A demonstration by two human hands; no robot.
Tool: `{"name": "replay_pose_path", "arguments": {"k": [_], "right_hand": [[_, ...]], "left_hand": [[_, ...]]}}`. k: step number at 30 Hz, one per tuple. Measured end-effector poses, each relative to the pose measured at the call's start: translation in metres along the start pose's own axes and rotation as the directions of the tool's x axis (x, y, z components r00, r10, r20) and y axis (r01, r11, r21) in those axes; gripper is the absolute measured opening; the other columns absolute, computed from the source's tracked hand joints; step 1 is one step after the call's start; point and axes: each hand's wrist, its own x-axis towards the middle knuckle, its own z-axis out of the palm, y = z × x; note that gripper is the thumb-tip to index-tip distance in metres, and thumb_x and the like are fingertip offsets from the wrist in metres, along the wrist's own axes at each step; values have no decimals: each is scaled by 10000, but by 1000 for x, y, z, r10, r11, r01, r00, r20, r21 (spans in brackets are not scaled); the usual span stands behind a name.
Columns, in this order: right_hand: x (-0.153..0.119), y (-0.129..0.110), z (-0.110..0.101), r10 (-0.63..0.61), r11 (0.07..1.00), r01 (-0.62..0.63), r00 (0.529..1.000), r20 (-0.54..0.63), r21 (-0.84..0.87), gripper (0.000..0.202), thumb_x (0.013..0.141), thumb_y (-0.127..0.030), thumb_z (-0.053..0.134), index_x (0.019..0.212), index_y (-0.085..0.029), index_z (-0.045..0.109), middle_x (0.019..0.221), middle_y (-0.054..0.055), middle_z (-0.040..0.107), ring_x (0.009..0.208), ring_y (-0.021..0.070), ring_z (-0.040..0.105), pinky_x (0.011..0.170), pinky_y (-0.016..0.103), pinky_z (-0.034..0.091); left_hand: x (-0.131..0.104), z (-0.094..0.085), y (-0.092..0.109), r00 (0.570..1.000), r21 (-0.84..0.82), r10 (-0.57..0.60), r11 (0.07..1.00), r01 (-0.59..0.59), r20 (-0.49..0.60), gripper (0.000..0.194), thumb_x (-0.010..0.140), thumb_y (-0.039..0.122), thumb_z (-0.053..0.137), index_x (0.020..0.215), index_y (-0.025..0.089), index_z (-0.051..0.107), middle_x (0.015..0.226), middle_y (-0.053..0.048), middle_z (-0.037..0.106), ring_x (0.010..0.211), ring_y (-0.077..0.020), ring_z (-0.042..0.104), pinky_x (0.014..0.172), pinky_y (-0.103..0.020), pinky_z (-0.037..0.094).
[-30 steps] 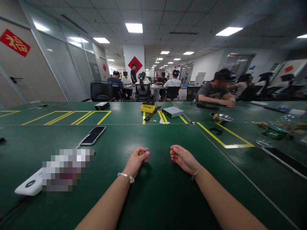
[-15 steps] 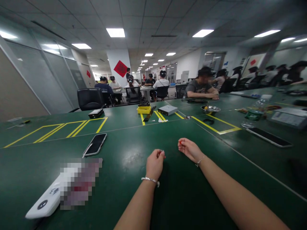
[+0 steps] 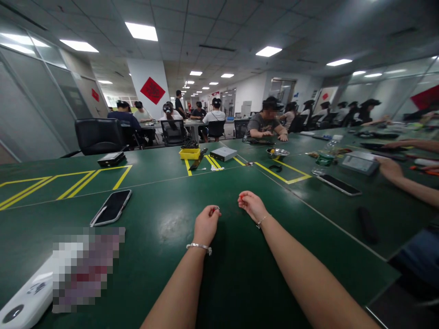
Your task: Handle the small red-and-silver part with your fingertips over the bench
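Note:
Above the green table (image 3: 178, 256), my left hand (image 3: 206, 226) is closed, its thumb and fingers curled together. A tiny shiny thing shows at its fingertips, too small to name. My right hand (image 3: 253, 205) is a short way to its right, fingers bent inward and closed. A small red spot shows at its fingertips; I cannot tell whether it is a held piece. The two hands are apart from each other. Each wrist wears a silver bracelet.
Left of my hands lie a phone (image 3: 112, 207) and a white device (image 3: 25, 299) beside a blurred patch. Farther off stand a yellow box (image 3: 190, 154), a grey box (image 3: 222, 153) and a metal bowl (image 3: 281, 154). At right, a person's hand (image 3: 391, 170) touches another grey box (image 3: 361, 161).
The view has turned to the right, so everything sits farther left. Both my hands keep nearly the same pose. A person's arms at the right have come into view.

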Motion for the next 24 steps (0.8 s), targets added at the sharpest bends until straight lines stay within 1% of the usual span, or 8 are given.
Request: {"name": "replay_pose_path", "arguments": {"k": [3, 5, 8, 10, 12, 15, 19, 24], "right_hand": [[2, 1, -3, 7, 1000, -8, 999, 41, 16, 90, 575, -131, 529, 655, -172, 529, 564, -18, 555, 523, 79, 499, 555, 237, 403], [4, 1, -5, 32, 998, -36, 997, 72, 54, 94, 574, -129, 540, 655, -175, 527, 559, -19, 551, 521, 80, 498, 559, 239, 405], [7, -1, -10, 80, 982, -100, 989, 126, 159, 106, 589, -139, 560, 677, -188, 526, 590, -19, 554, 550, 84, 509, 589, 247, 418], [8, -3, -14, 108, 963, -142, 982, 152, 231, 112, 606, -144, 562, 695, -200, 526, 618, -23, 554, 578, 83, 516, 616, 251, 426], [9, -5, -16, 132, 942, -178, 976, 172, 284, 110, 622, -143, 555, 706, -208, 527, 634, -27, 551, 590, 81, 517, 632, 252, 430], [8, -5, -17, 153, 916, -218, 966, 208, 338, 105, 642, -140, 541, 718, -211, 531, 641, -29, 549, 593, 77, 517, 638, 246, 432], [6, -5, -16, 160, 889, -241, 960, 228, 391, 95, 658, -137, 532, 720, -209, 536, 654, -27, 553, 608, 75, 523, 646, 235, 436], [0, -6, -16, 147, 897, -223, 965, 219, 381, 96, 660, -157, 560, 736, -213, 545, 693, -16, 577, 650, 89, 540, 686, 255, 443]], "left_hand": [[2, -2, -1, 1000, -18, 2, 1000, -2, -2, 217, 682, 353, 497, 784, 186, 589, 700, -16, 617, 614, -122, 517, 598, -226, 364], [1, -4, 2, 1000, -21, 10, 1000, -10, -13, 216, 671, 360, 510, 762, 182, 592, 666, -12, 603, 595, -118, 508, 588, -223, 362], [-1, -4, 7, 999, -4, -2, 1000, 1, -48, 186, 632, 328, 558, 753, 190, 588, 637, 6, 579, 581, -113, 497, 573, -216, 356], [-3, -5, 10, 999, 2, -16, 1000, 16, -44, 151, 610, 294, 579, 723, 194, 572, 615, 20, 560, 563, -106, 484, 557, -210, 350], [-4, -5, 10, 997, 33, -15, 999, 18, -75, 130, 592, 265, 592, 695, 196, 551, 604, 29, 542, 565, -106, 477, 557, -209, 345], [-5, -6, 7, 992, 102, 1, 995, 12, -124, 126, 575, 243, 604, 665, 199, 527, 639, 29, 544, 627, -116, 491, 595, -216, 339], [-6, -7, 5, 993, 152, 26, 988, -8, -113, 120, 583, 224, 594, 661, 201, 505, 670, 29, 551, 688, -126, 508, 627, -220, 339], [-9, -8, 9, 991, 235, 6, 972, 25, -131, 118, 586, 217, 584, 657, 197, 492, 686, 24, 543, 690, -129, 505, 624, -224, 339]]}}
